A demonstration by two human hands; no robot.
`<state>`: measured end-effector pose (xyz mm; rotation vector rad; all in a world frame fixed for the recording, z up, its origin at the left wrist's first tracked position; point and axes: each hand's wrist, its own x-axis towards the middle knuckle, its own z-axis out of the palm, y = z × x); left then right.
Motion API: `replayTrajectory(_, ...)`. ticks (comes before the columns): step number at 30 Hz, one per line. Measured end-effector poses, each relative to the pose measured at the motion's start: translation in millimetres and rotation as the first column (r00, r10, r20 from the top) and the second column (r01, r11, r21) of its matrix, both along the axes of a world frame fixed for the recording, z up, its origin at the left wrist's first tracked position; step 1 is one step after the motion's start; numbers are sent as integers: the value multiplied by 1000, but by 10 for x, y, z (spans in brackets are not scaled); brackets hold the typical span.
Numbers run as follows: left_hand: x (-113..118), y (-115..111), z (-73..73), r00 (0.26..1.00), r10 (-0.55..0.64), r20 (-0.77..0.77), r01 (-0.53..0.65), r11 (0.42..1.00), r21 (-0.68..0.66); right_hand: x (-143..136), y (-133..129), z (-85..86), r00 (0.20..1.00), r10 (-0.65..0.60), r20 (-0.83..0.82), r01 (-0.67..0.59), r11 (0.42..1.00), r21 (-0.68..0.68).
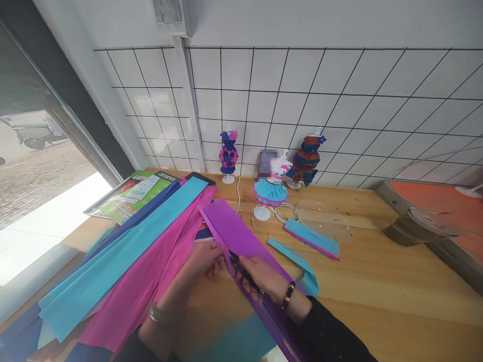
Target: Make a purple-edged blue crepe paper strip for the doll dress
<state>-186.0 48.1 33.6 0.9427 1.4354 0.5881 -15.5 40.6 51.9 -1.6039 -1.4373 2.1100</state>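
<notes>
A long folded strip of purple crepe paper (241,232) stretches slantwise in front of me. My left hand (207,257) pinches its left edge between thumb and fingers. Black-handled scissors (247,275) are gripped in my right hand (260,276), their blades at the purple edge close to my left fingertips. Beneath and right of the purple paper lies a folded light-blue strip (296,259). To my left, a long light-blue strip (124,259) overlaps pink crepe paper (151,271) and dark-blue paper. Part of the purple strip is hidden under my right hand and forearm.
A small stack of cut blue and pink strips (312,238) lies right of centre. Miniature paper dresses on stands, including a light-blue one (270,192), line the wall. Green printed packs (141,193) sit back left; a ribbon roll (415,226) stands at the right.
</notes>
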Motion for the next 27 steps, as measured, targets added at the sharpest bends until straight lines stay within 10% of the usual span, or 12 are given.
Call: replayTrajectory(27,-10,-13,48,999,36,39,-35,999,-37,-159,-58,46,991,-84,104,69,987,146)
